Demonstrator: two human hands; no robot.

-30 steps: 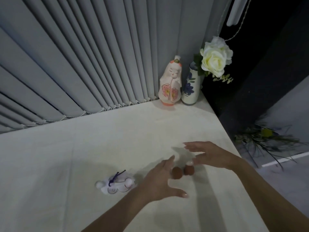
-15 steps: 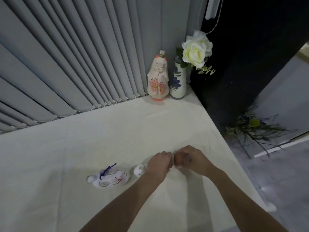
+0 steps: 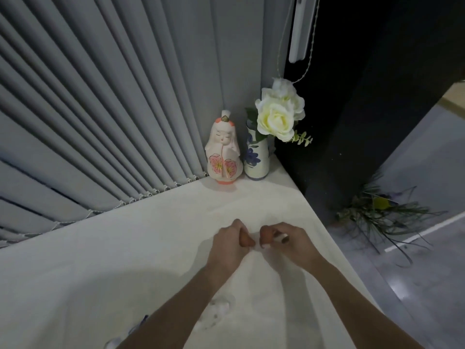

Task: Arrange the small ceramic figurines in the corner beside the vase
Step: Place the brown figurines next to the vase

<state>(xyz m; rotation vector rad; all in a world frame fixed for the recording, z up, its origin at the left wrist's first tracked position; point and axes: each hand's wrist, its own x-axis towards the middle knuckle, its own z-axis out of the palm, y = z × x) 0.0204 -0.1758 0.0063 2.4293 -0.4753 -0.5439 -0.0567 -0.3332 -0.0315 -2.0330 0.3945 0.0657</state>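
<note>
Both hands are up over the white table [image 3: 105, 253] now, side by side and nearly touching. The left hand [image 3: 230, 244] is curled around a small brown figurine [image 3: 245, 240] — its rounded end pokes out toward the right, long axis roughly level. The right hand [image 3: 289, 241] is pinching a second brown figurine [image 3: 266, 235], rounded brown end facing left toward its twin, a pale and dark part trailing back between the fingers. The two brown ends sit just apart, facing each other.

Up in the far corner, against the grey vertical blinds [image 3: 113, 109], the tall pink-and-white doll figurine [image 3: 224, 153] stands upright, face toward the camera, pink flower pattern on its front. Just beside it on the right — the blue-flowered vase [image 3: 257, 157], upright, holding a white rose [image 3: 276, 117].

Under the left forearm, a small white figurine [image 3: 217, 313] lies on the cloth, blurred. Another white piece with a blue bit [image 3: 137, 328] peeks out lower left; which way it points I cannot tell.

No writing or labels readable anywhere.
</note>
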